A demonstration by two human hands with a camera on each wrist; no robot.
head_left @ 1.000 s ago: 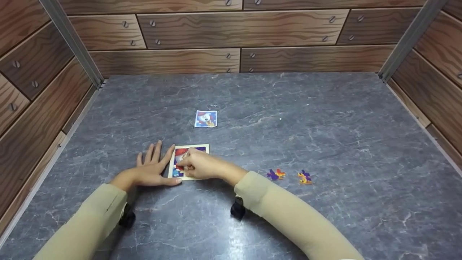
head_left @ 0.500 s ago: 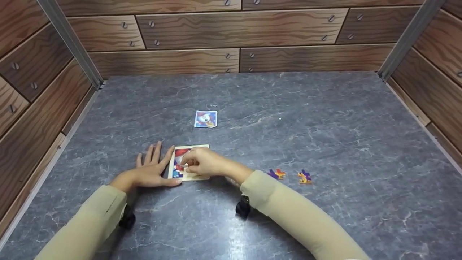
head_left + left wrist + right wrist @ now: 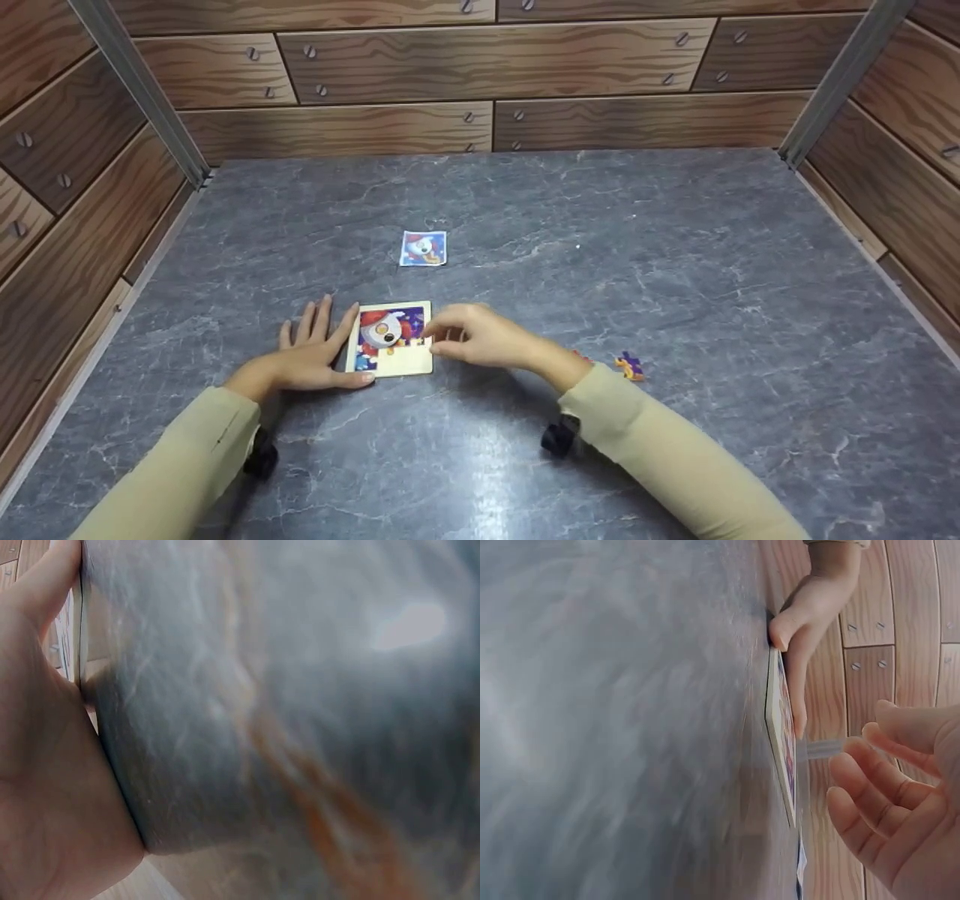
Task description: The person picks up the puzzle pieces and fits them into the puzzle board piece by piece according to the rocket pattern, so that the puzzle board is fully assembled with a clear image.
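In the head view a jigsaw puzzle in a cream tray (image 3: 405, 363) lies on the table, its lower right part bare of pieces. My left hand (image 3: 307, 364) rests spread at the tray's left side, thumb at the near corner and index finger along the edge. Just right of the tray hovers my right hand (image 3: 484, 335), fingers loosely bent; in the right wrist view that hand (image 3: 900, 795) holds nothing. A purple and yellow puzzle piece (image 3: 630, 366) lies farther right. Another piece (image 3: 581, 355) is mostly hidden behind the right forearm.
A small picture card (image 3: 424, 248) with the same character lies beyond the tray. Grey marbled tabletop (image 3: 675, 262) spreads around, bounded by wood-patterned walls (image 3: 390, 67) at the back and sides. A tiny white speck (image 3: 577, 246) is on the table.
My right hand has lifted off the puzzle and moved right, uncovering the placed pieces and the bare tray area. The right forearm now covers most of one loose piece. My left hand stays put.
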